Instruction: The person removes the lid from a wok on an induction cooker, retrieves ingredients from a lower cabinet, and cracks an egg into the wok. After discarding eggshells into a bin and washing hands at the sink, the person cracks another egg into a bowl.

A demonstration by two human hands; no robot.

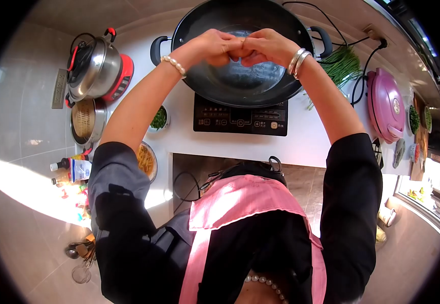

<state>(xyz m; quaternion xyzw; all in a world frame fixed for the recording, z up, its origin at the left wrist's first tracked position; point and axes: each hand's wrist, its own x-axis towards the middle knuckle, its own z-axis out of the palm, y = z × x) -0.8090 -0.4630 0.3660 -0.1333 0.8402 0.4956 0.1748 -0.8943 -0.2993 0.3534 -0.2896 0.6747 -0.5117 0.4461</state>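
Note:
Both of my hands meet over a large black wok (pixel 199 76), which sits on a black induction cooker (pixel 240 117). My left hand (pixel 215 44) is closed, and a rounded orange-brown thing like an egg (pixel 219 60) shows beneath its fingers. My right hand (pixel 267 46) is closed too, its fingertips pressed against the left ones; what lies between them is hidden. Inside the wok the bottom looks shiny, with liquid or a reflection.
Left: a steel pot (pixel 92 68), a pan with a strainer (pixel 84 119), greens in a cup (pixel 159 117), a bowl of yellow shreds (pixel 146 161) and bottles (pixel 78 169). Right: green stalks (pixel 342 66), a pink appliance (pixel 386 105) and black cables.

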